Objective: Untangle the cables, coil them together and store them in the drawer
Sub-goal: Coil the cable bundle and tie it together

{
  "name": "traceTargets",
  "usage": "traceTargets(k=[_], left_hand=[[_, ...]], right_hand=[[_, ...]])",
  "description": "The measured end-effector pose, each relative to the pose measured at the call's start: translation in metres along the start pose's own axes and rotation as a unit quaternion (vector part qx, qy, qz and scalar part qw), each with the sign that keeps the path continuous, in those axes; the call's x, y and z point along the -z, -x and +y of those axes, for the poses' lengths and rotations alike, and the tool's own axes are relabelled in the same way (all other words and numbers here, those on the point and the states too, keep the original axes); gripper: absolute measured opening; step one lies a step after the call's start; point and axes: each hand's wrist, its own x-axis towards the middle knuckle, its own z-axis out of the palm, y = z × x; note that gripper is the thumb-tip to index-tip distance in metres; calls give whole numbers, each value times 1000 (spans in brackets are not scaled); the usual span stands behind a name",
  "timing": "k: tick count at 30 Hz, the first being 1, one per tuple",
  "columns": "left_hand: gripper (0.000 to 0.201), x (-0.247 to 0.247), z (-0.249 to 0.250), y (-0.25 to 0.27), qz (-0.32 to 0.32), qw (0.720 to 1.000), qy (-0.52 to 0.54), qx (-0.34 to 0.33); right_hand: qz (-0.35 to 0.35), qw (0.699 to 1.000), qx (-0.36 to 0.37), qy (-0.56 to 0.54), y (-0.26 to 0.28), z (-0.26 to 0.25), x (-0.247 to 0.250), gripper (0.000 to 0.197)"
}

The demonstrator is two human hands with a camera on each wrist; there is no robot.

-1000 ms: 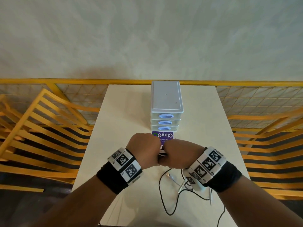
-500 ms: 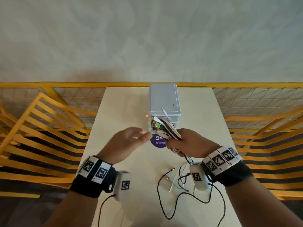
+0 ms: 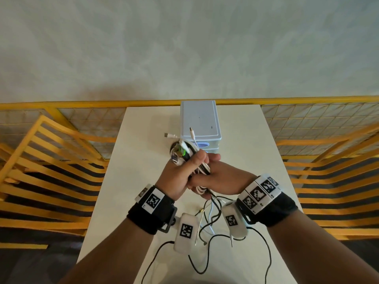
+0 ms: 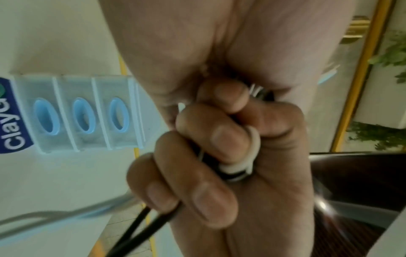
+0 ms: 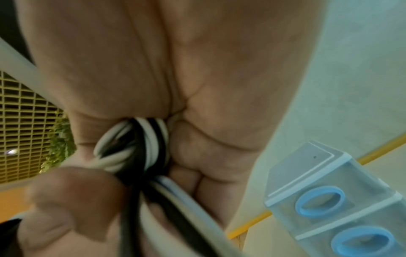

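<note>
Both hands meet mid-frame in the head view: left hand (image 3: pixel 178 175) has its fingers (image 4: pixel 198 173) curled tight round the bundle of coiled black and white cables (image 3: pixel 185 155), and right hand (image 3: pixel 220 178) is wrapped round the same bundle from the other side, pressed against the left. Plug ends stick out toward the upper left of the bundle. Loose cable tails (image 3: pixel 207 228) trail down onto the cream bench (image 3: pixel 133 160). Small pale-blue plastic three-drawer unit (image 3: pixel 200 121) sits just behind, drawers closed.
</note>
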Motion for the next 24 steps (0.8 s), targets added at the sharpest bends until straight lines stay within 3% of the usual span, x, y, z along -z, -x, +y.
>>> traceTargets(k=[3,6,10,13,16,20,24], left_hand=[[45,0,0,2,42,997,-20,-60],[38,8,5,3,71,991,-20,-108],[40,32,19,-1,80,992,13,-97],[37,41,20,2,71,992,-52,-91],[27,42,19,6,62,981,-154,-100],[37,53,29,11,42,944,-310,-104],[40,50,31,17,-1,864,-502,-46]], right_hand=[[-4,999,-2,-39,0,2,0,20],[-33,999,-24,-22,4,18,5,32],[-21,999,-26,8,14,50,7,37],[-16,999,-37,-22,19,59,7,31],[-24,997,-76,20,21,60,8,37],[-31,990,-138,20,30,68,13,43],[-13,991,-131,-24,34,67,15,39]])
